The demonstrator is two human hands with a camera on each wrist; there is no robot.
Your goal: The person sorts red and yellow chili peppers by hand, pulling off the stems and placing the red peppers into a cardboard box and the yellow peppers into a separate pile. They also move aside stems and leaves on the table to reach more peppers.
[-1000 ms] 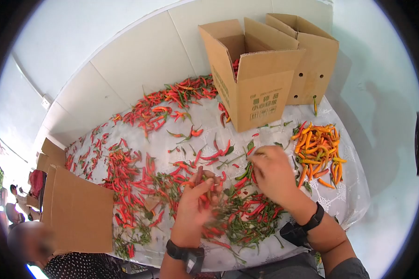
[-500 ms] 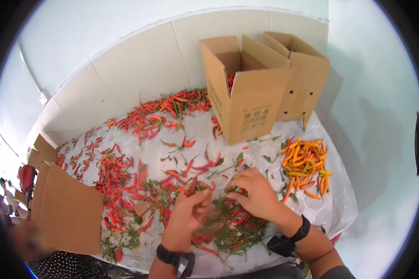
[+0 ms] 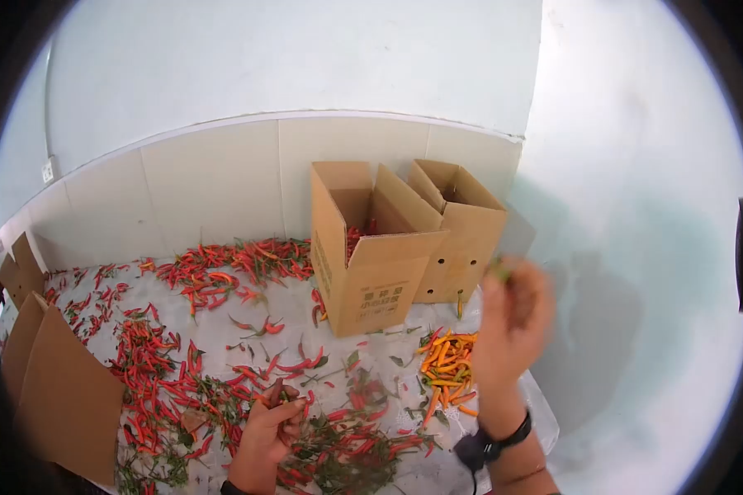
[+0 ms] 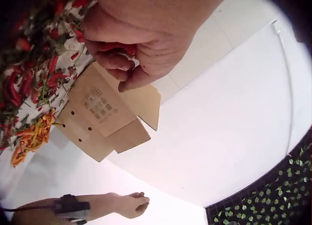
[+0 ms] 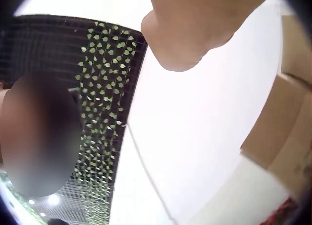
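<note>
My left hand [image 3: 264,436] grips a few red chili peppers [image 3: 276,392] low over the table, one dark red one standing up past the thumb. In the left wrist view its fingers curl round red chilies [image 4: 122,47]. Raised at the right, my right hand [image 3: 516,330] is blurred, with a small green thing [image 3: 499,269] at its bent fingertips; I cannot tell what kind it is. Below and left of that hand lies a pile of orange chilies [image 3: 446,368]. Red chilies with green stems [image 3: 347,445] lie beside the left hand.
Two open cardboard boxes stand against the wall; the nearer box [image 3: 380,285] has red chilies inside, the other box [image 3: 462,247] is behind it. Another cardboard box [image 3: 70,396] is at the left edge. Loose red chilies [image 3: 149,371] spread over the covered table [image 3: 545,421].
My right hand has gone from the chilies near the left hand up and to the right. The left hand keeps its chilies. The head view has tilted up and turned right.
</note>
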